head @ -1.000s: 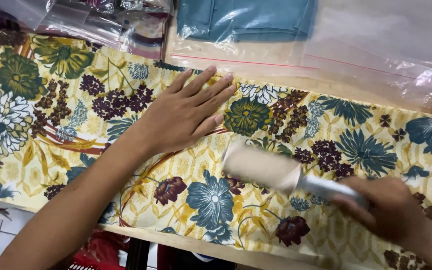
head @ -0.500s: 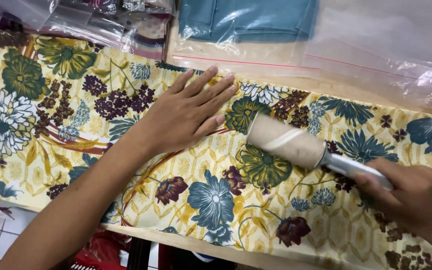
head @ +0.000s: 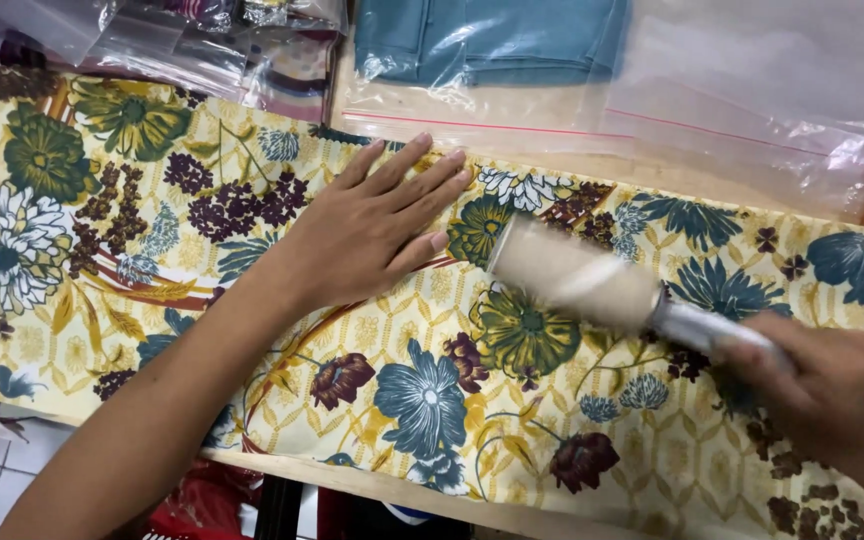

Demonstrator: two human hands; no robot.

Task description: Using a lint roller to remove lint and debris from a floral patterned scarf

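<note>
Your left hand lies flat on the floral cloth, fingers spread open and pressing it down on the surface, holding nothing. Your right hand is closed around the grey handle of the lint roller, and the pale roll of it lies on the cloth just beside your left fingertips, a bit blurred. I judge that the step in hand is the rolling of the cloth to clean it, with the flat hand keeping the cloth stretched. The next stroke, I think, calls for even pressure and for the left hand to hold firm, so that the cloth does not wrinkle or lift with the sticky roll; take care the roll does not run over your own fingers. The cloth itself is long, yellow with blue, green and purple flowers, and it covers most of the surface, its near edge reaching the front rim. Behind it lie clear plastic bags: one with a red zip line holds a folded teal cloth, another at the far left holds something patterned that I cannot tell exactly, and the one at the far right looks empty
</note>
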